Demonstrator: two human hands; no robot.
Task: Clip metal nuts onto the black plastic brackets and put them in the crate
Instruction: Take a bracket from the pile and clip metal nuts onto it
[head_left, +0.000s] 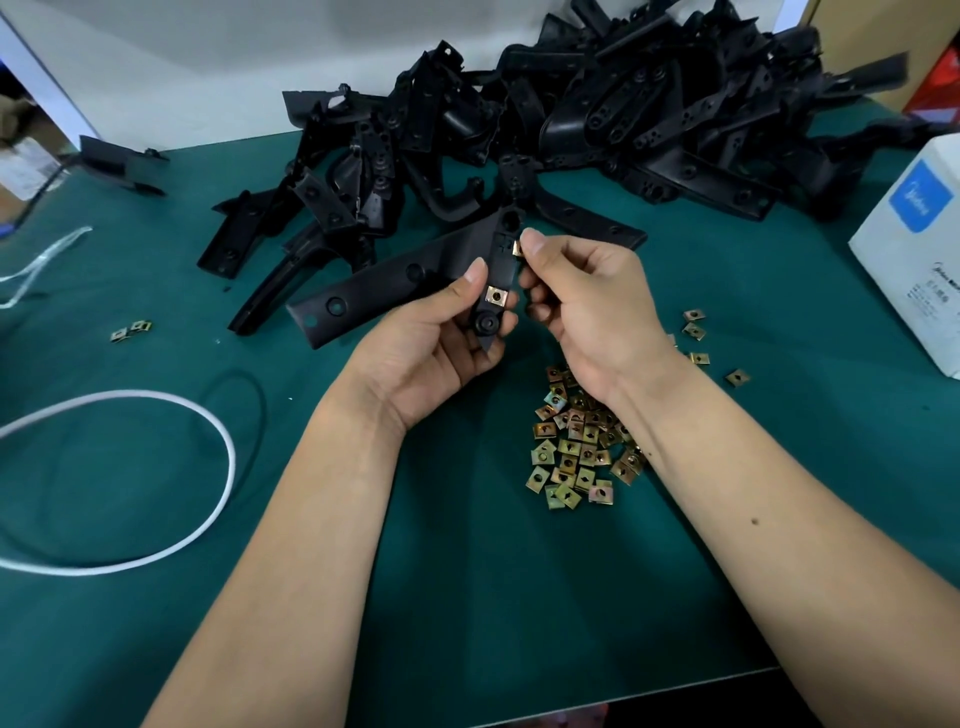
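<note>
left hand grips 1 black bracket by its lower end, slot edge turned toward the right hand for access. right thumb and forefinger pinch 1 metal nut against that edge, likely about to push on. 1 fitted nut already seated below. loose nuts near the right wrist; bracket pile behind. crate not in view.

Bright even overhead light, soft shadows, wide-angle bending at edges, slight softness
</note>
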